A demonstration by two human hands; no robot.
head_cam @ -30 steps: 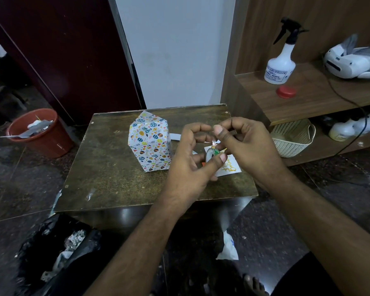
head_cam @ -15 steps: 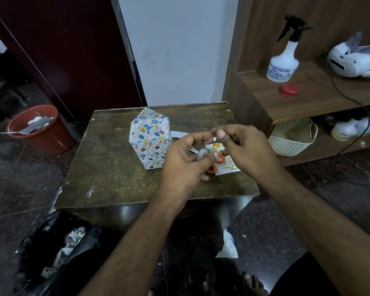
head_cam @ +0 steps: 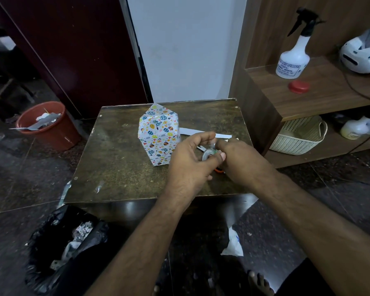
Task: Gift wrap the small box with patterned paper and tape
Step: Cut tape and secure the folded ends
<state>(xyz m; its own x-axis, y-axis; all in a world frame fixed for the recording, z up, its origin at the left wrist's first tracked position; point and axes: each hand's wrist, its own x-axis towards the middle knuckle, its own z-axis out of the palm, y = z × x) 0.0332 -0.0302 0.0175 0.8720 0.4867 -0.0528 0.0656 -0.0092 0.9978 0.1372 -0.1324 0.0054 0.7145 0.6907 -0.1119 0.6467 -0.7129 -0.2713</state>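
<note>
The small box [head_cam: 158, 135], wrapped in white paper with coloured egg patterns, stands upright on the worn brown table [head_cam: 120, 167], its top flap sticking up in a point. Just right of it my left hand [head_cam: 190, 165] grips a small roll of clear tape [head_cam: 207, 155] between thumb and fingers. My right hand [head_cam: 241, 161] meets it from the right, its fingertips pinching at the roll's edge. An orange handle of scissors [head_cam: 219, 170] peeks out under my hands; the rest is hidden.
White paper strips [head_cam: 192, 131] lie behind my hands. A red bucket [head_cam: 51, 131] stands on the floor to the left, a black rubbish bag [head_cam: 58, 248] at the near left. A wooden shelf on the right holds a spray bottle [head_cam: 293, 60], a red cap [head_cam: 299, 86] and a basket [head_cam: 299, 137].
Both hands have sunk lower toward the table with the tape roll and drawn closer together. The roll has turned in my left hand. The wrapped box has not moved.
</note>
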